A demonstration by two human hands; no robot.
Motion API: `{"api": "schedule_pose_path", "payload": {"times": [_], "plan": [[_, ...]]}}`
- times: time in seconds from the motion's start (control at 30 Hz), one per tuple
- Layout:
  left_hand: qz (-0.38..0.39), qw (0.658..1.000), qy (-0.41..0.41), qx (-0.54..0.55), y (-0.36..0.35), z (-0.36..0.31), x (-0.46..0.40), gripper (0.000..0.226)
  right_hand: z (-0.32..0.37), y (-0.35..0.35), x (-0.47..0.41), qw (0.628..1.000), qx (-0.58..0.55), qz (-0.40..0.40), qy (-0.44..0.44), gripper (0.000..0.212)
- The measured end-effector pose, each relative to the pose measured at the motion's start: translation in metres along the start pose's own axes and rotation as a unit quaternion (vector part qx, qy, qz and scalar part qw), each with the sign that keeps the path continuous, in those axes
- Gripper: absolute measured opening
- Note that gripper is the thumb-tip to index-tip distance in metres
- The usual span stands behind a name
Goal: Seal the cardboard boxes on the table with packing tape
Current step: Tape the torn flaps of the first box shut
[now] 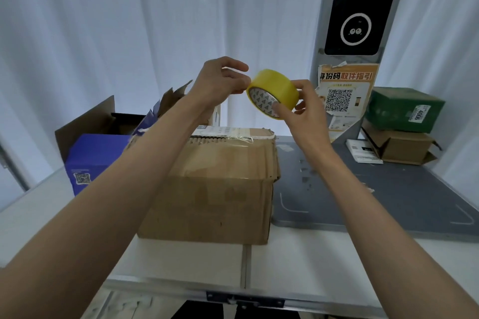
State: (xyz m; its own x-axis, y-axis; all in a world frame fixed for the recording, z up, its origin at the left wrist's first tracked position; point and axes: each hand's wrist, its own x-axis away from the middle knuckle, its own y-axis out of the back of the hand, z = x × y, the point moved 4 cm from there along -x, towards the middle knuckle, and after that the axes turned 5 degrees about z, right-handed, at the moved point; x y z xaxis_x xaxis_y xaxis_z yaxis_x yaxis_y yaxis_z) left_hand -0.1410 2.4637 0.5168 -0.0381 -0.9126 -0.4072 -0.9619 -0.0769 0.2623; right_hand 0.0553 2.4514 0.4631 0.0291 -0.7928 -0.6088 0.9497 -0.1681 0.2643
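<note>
We hold the yellow roll of packing tape point(272, 93) up at chest height above the worktop point(298, 261), directly over the far edge of the big cardboard box point(215, 189) that waits below us. Our right hand point(303, 111) is clamped on the roll, thumb laid across its printed core and fingers curled round the far side, so that the open face of the core tilts toward us and to the left. Our left hand point(220, 80) meets the roll on that side, thumb and fingertips pinched together at its rim, seemingly picking for the loose end of the tape; no free strip shows yet. What matters, we judge, is that the box lies straight beneath both hands, nearer to us than the roll, with its long top running left to right, so the tape once freed should come down and be drawn across that top. A blue box point(96, 160) stands open just to the left of it, and a green box point(404, 109) is stacked on a small brown box point(404, 149) well apart at the far right.
</note>
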Motion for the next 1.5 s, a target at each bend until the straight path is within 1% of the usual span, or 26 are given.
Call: {"api": "schedule_pose_path", "payload": {"times": [0.1, 0.17, 0.27, 0.33, 0.47, 0.57, 0.67, 0.73, 0.77, 0.83, 0.9, 1.03, 1.2, 1.33, 1.4, 1.5], "plan": [[-0.008, 1.0, 0.01, -0.025, -0.007, 0.002, -0.002, 0.027, 0.0, 0.002, 0.002, 0.999, 0.031, -0.01, 0.004, 0.035], [0.001, 0.999, 0.022, -0.028, -0.01, 0.002, -0.003, 0.027, 0.003, 0.004, 0.006, 0.999, 0.037, -0.009, 0.024, 0.036], [0.015, 0.999, 0.037, -0.035, -0.011, 0.001, -0.003, 0.026, 0.007, 0.006, 0.009, 0.996, 0.042, 0.015, 0.073, 0.041], [0.026, 0.997, 0.041, -0.057, -0.011, 0.002, -0.002, 0.025, 0.006, 0.008, 0.011, 0.995, 0.055, 0.03, 0.084, 0.045], [0.049, 0.989, 0.03, -0.139, -0.012, -0.001, 0.001, 0.023, 0.008, 0.009, 0.012, 0.995, 0.028, 0.049, 0.086, 0.043], [0.056, 0.978, 0.011, -0.201, -0.014, -0.006, 0.003, 0.024, 0.012, 0.013, 0.008, 0.995, 0.019, 0.047, 0.081, 0.043], [0.072, 0.965, -0.025, -0.25, -0.022, -0.011, 0.007, 0.024, 0.004, 0.018, -0.001, 0.998, 0.025, 0.036, 0.044, 0.035], [0.056, 0.96, -0.056, -0.268, -0.028, -0.012, 0.01, 0.023, -0.002, 0.019, -0.005, 1.0, -0.006, 0.025, 0.018, 0.026], [0.051, 0.963, -0.066, -0.255, -0.03, -0.013, 0.01, 0.021, -0.004, 0.019, -0.005, 0.999, -0.03, 0.018, 0.005, 0.022], [0.06, 0.978, -0.067, -0.191, -0.031, -0.012, 0.011, 0.017, -0.008, 0.018, -0.006, 0.996, -0.084, 0.014, -0.028, 0.018], [0.08, 0.989, -0.059, -0.111, -0.028, -0.011, 0.012, 0.017, -0.011, 0.018, -0.006, 0.989, -0.137, 0.015, -0.052, 0.021], [0.1, 0.994, -0.048, -0.002, -0.027, -0.006, 0.013, 0.022, -0.014, 0.017, -0.009, 0.976, -0.205, 0.012, -0.068, 0.025], [0.068, 0.997, -0.019, 0.034, -0.027, 0.004, 0.01, 0.015, -0.019, 0.013, -0.01, 0.966, -0.249, 0.012, -0.075, 0.021], [0.113, 0.982, 0.052, 0.144, -0.029, 0.012, 0.007, 0.011, -0.02, 0.011, -0.01, 0.961, -0.268, 0.012, -0.073, 0.021], [0.126, 0.976, 0.07, 0.161, -0.028, 0.014, 0.006, 0.011, -0.021, 0.012, -0.011, 0.963, -0.261, 0.013, -0.068, 0.021], [0.13, 0.976, 0.067, 0.159, -0.026, 0.013, 0.006, 0.009, -0.022, 0.014, -0.012, 0.966, -0.249, 0.013, -0.065, 0.022]]}}
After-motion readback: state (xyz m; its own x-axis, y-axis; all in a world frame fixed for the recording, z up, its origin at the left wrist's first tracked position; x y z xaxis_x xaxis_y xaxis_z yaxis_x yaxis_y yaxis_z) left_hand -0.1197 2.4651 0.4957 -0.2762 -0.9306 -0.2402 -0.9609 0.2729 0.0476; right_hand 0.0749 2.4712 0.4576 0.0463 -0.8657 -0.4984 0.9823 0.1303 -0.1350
